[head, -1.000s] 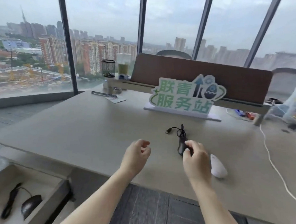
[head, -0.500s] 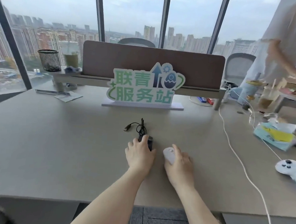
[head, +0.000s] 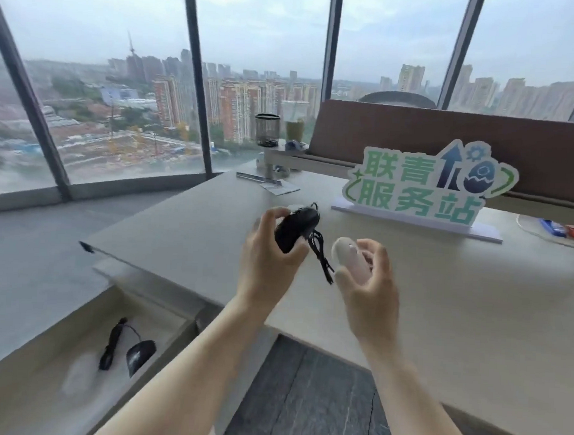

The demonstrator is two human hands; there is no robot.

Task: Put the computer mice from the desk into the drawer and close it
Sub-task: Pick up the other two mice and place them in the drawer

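My left hand (head: 269, 266) grips a black wired mouse (head: 296, 229) above the desk (head: 185, 225), and its bundled cable (head: 320, 257) dangles below. A white mouse (head: 348, 258) is held in my right hand (head: 371, 288), just to the right. Both are lifted off the desk top. At the lower left the drawer (head: 53, 401) stands open. Inside it lies another black mouse (head: 140, 356) with its coiled cable (head: 112, 344).
A green and white sign (head: 427, 188) stands on the desk in front of a brown partition (head: 416, 137). A mesh pen cup (head: 267, 129) and a drink cup (head: 295, 124) sit on a shelf at the back. Papers (head: 279, 185) lie nearby. Windows enclose the corner.
Both hands closed on the mice on the desk, then lifted them. The view has swung left, so the open drawer shows again.
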